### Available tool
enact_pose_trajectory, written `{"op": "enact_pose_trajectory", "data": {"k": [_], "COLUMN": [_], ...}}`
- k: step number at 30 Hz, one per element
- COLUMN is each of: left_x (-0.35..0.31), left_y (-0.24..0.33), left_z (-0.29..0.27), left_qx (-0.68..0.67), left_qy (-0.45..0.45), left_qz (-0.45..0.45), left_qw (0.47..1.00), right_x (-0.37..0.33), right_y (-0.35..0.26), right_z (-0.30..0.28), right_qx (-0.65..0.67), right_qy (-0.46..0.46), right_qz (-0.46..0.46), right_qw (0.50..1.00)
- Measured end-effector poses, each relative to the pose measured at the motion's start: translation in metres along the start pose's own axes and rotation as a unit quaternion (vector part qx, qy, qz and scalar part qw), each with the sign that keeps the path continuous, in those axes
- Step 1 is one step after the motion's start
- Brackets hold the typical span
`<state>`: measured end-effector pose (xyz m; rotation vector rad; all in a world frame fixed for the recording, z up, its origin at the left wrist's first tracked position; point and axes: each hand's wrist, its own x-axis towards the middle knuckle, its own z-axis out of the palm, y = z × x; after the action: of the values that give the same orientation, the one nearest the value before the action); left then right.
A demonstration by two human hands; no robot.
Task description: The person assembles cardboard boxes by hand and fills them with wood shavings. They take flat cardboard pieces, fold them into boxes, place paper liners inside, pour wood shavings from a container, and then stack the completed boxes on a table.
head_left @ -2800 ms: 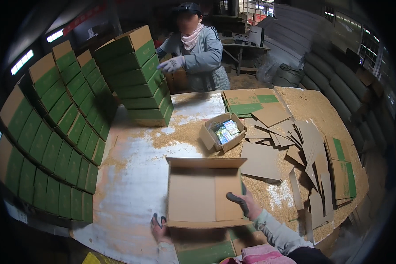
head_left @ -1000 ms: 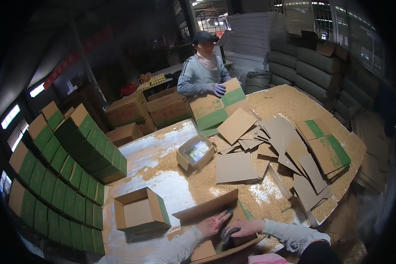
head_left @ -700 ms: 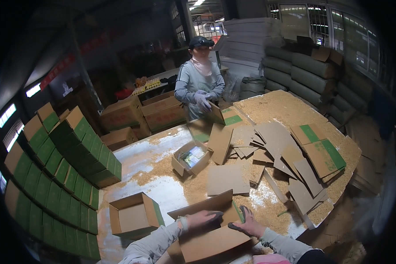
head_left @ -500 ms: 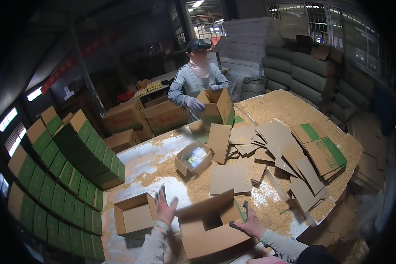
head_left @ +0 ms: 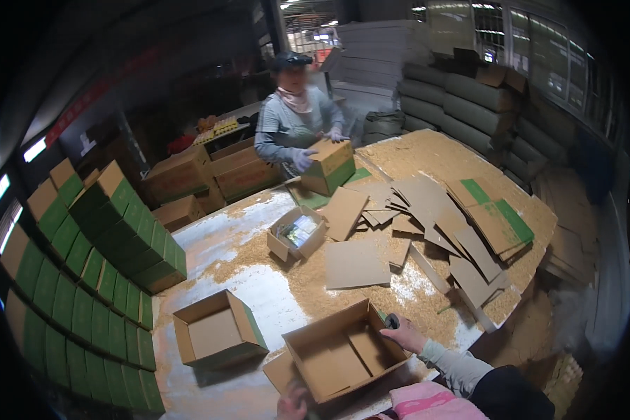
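We log near box (head_left: pixel 322 358) brown inside; 2nd box (head_left: pixel 217 332) brown w/ green outer side. Stacked boxes (head_left: pixel 105 336): mostly green, brown up top. We find table (head_left: pixel 273 283) whitish, sawdust (head_left: pixel 413 149) tan, loose cardboard (head_left: pixel 358 264) plain lt. brown, flattened boxes (head_left: pixel 493 227) brown w/ green bands. We note rt. sleeve (head_left: pixel 455 367) pale grey, cloth (head_left: pixel 430 404) pink w/ brighter stripe. Co-worker's cap (head_left: pixel 291 60) dark, scarf (head_left: pixel 294 101) pale pink, gloves (head_left: pixel 304 159) lilac-grey. Sacks (head_left: pixel 476 101): grey-green.
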<state>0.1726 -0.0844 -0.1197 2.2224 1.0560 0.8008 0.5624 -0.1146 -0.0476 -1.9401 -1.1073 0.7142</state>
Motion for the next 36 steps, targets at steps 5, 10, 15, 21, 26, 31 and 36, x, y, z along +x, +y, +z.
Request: {"op": "enact_pose_trajectory", "data": {"k": [5,10,15,21,26,31,36], "left_x": [0.134,0.139,0.133,0.138,0.090,0.115,0.163], "left_y": [0.075,0.076,0.078,0.079,0.047,0.082,0.093], "left_z": [0.002,0.007,-0.004,-0.006,0.001,0.006,0.009], "left_qx": [-0.082,0.000,-0.151,-0.021,0.039,0.052,-0.030], "left_qy": [0.062,0.136,0.145,0.097,0.144,0.105,0.054], "left_qz": [-0.298,-0.212,-0.290,-0.312,-0.247,-0.247,-0.289], "left_qw": [0.949,0.968,0.934,0.945,0.958,0.962,0.955], "right_x": [-0.021,-0.054,-0.061,-0.047,-0.097,-0.125,-0.066], "right_y": [-0.062,0.083,0.281,0.236,0.223,0.059,-0.088], "right_z": [-0.060,-0.157,-0.257,-0.222,-0.243,-0.231,-0.170], "right_qx": [0.062,-0.052,0.312,0.504,0.585,0.631,0.543], "right_qy": [-0.115,0.420,0.572,0.466,0.314,0.032,-0.144], "right_qz": [0.007,-0.003,0.150,0.053,0.110,0.279,0.172], "right_qw": [0.991,0.906,0.744,0.726,0.740,0.723,0.809]}}
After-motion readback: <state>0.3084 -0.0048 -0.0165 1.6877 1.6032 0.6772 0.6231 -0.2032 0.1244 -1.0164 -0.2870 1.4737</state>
